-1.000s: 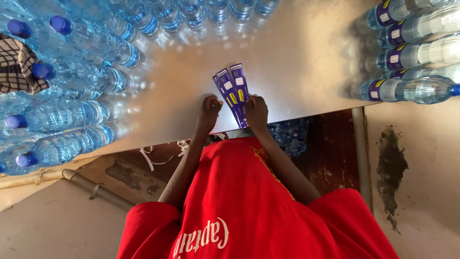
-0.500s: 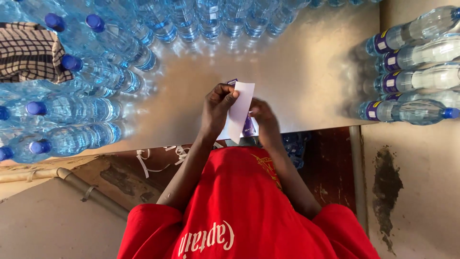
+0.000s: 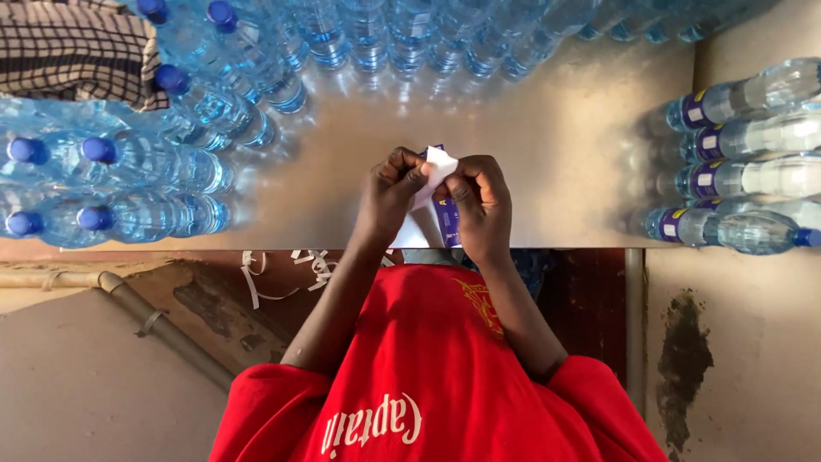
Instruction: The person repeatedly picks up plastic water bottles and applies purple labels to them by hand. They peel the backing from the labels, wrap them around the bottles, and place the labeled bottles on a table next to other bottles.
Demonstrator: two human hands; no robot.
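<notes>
- Right, both hands meet over the surface [image 3: 564,162]: left hand [image 3: 389,192] and right hand [image 3: 479,201] each pinch shut on the label strip [image 3: 440,184], white backing up, blue-purple print below.
- Risk, as I judge it: the thin backing could tear or the sticky face fold onto itself if the fingers pull unevenly.
- Count: one strip; four labelled bottles [image 3: 744,137] at right; unlabelled blue-capped bottles [image 3: 171,162] at left, too crowded to count.
- Peeled scraps [image 3: 282,265] lie near the surface's edge.
</notes>
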